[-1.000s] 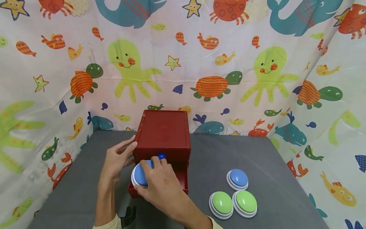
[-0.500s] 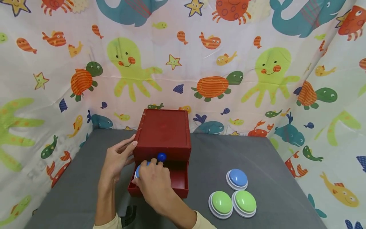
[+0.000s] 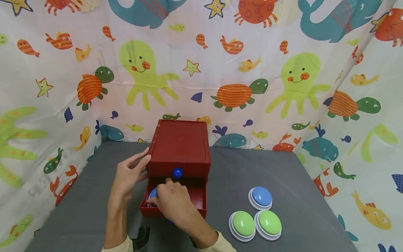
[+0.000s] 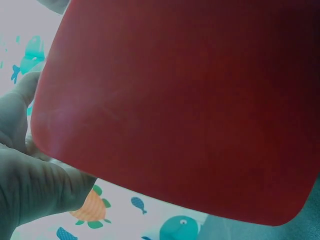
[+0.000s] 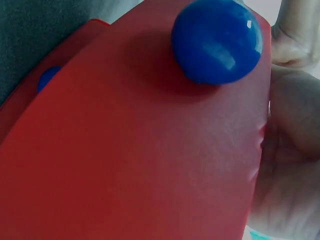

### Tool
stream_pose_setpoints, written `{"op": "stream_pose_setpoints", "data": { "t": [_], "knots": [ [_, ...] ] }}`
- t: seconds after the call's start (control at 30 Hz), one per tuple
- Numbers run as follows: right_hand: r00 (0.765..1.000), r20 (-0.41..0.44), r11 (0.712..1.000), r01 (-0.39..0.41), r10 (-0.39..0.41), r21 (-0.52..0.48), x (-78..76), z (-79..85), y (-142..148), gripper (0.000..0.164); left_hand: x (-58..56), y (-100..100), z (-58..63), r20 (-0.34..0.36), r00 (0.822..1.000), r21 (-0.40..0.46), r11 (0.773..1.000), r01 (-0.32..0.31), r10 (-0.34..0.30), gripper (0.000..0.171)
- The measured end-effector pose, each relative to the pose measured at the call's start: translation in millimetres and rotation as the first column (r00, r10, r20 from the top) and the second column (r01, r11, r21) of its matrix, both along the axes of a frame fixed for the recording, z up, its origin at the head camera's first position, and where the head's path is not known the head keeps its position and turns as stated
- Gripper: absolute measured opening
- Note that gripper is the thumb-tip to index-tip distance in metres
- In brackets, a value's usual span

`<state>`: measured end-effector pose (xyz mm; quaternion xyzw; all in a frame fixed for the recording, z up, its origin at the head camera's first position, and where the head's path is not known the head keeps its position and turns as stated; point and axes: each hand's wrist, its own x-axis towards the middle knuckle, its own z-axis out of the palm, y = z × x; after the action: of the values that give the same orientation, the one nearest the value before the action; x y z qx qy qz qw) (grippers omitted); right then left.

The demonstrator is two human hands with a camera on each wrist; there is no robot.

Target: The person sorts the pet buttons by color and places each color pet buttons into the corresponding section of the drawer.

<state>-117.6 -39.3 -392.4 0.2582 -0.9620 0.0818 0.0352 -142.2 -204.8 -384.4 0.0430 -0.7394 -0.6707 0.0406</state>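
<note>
1. Gripping blue button (image 3: 153, 193): right hand (image 3: 174, 199), bent fingers and thumb around it, inside the pulled-out lower drawer (image 3: 198, 196). Fingertips mostly hidden behind the knuckles.
2. Blue button sits at the thumb side of that hand, in the drawer's left part. Only a slice of blue shows; the hand covers the rest.
3. Button is round, same across every way. Exact tilt: can't tell, too covered.
4. Lower drawer juts toward the person, out of the red cabinet (image 3: 181, 140). Its blue knob (image 3: 170, 222) peeks out under the right forearm, facing the person too.
5. Upper drawer closed, blue knob (image 3: 177, 173) facing the person, just beyond the right hand.
6. Left hand (image 3: 127, 175): fingers extended and apart, touching the cabinet's left side by the front edge.
7. Right of the cabinet, on the gray table (image 3: 239, 168): second blue button (image 3: 261, 196), left green button (image 3: 244, 224), right green button (image 3: 269, 223). White bases, domes up, clustered close together.
</note>
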Motion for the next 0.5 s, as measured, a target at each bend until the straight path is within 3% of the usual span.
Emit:
{"op": "stream_pose_setpoints", "data": {
  "t": [0.2, 0.37, 0.5],
  "knots": [
    [0.999, 0.03, 0.998, -0.019, 0.021, -0.057, 1.5, -0.2, 5.4, 0.034, 0.2, 0.2, 0.7, 0.006, 1.0, -0.011, 1.0, 0.002, -0.002, 0.059],
    [0.999, 0.04, 0.996, -0.002, 0.005, -0.088, 7.8, 1.8, 13.0, 0.04, 0.1, 1.4, -0.3, 0.013, 1.0, -0.007, 1.0, 0.006, -0.006, 0.059],
    [1.0, -0.02, 0.99, -0.002, -0.001, -0.144, 13.7, 8.7, 20.8, 0.039, 0.0, 1.7, 0.8, 0.01, 1.0, -0.011, 1.0, -0.007, 0.007, 0.058]
  ]
}}
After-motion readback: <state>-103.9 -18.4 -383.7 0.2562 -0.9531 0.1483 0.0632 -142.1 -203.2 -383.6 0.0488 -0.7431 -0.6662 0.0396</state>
